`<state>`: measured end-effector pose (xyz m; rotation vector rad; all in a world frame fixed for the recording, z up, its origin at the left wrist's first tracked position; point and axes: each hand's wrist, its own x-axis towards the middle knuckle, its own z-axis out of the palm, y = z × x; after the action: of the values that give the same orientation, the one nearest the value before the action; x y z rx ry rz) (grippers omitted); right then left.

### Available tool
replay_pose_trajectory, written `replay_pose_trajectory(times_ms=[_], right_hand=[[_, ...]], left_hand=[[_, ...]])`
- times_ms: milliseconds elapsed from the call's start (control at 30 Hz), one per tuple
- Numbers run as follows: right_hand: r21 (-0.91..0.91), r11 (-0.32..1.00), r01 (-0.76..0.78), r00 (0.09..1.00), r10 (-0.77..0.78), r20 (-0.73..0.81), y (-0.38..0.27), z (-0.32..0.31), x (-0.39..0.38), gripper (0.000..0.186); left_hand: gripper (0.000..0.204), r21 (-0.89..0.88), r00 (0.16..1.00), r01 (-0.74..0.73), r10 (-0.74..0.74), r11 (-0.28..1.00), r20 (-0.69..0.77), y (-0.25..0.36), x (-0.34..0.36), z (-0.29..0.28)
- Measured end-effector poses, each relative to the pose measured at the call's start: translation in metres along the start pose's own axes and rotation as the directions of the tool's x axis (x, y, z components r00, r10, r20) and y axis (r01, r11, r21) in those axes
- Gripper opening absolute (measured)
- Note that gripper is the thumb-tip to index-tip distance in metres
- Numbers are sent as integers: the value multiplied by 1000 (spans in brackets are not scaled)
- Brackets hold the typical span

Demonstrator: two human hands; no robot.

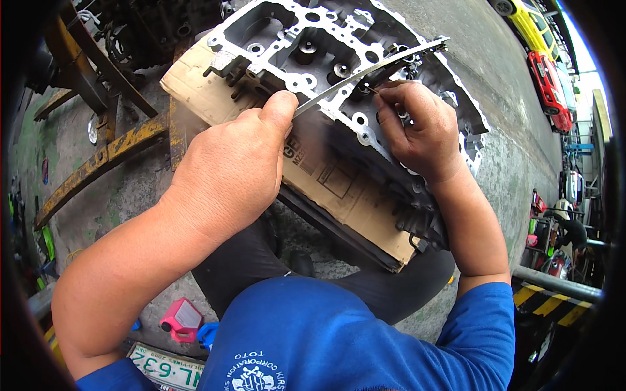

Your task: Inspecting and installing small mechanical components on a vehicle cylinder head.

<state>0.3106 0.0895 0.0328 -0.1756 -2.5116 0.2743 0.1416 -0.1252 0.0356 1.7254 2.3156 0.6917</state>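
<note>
Left fingers are wrapped round a flat metal bar; right fingers are curled, hold unclear, over an upper-centre hollowed casting.

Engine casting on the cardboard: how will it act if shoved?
The engine casting is probably rigid and heavy, given its broad, chunky metal body. It seems unlikely to roll, being blocky and wide. The cardboard beneath might crease or slide along with it.

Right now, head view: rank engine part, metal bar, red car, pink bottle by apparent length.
1. Engine part, though the top edge crops it
2. Metal bar, one end hidden in the left hand
3. Red car, shrunk by distance
4. Pink bottle
</note>
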Motion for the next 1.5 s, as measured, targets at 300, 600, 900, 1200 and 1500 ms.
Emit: replay_pose_trajectory(times_ms=[300, 600, 900, 1200, 1500], right_hand=[[2, 1000, -18, 999, 18, 31, 0, -1, 0, 8], [4, 1000, 0, 999, 0, 41, 0, -3, 0, 9], [24, 1000, 3, 1000, -3, -18, 2, -1, -2, 10], [26, 999, 22, 1000, -23, 18, 1, -3, 0, 11], [38, 999, -32, 999, 33, -30, 3, -10, -3, 10]], left_hand=[[30, -4, 1000, 0, 0, 1000, -13, 1, 0, -1], [29, -9, 1000, 9, -9, 1000, -13, 2, 1, -3], [29, -6, 1000, 8, -8, 1000, -15, 2, 1, -4], [29, -2, 1000, 15, -15, 1000, -11, 3, 1, -5], [30, -1, 1000, 8, -8, 1000, -21, 4, 0, -4]])
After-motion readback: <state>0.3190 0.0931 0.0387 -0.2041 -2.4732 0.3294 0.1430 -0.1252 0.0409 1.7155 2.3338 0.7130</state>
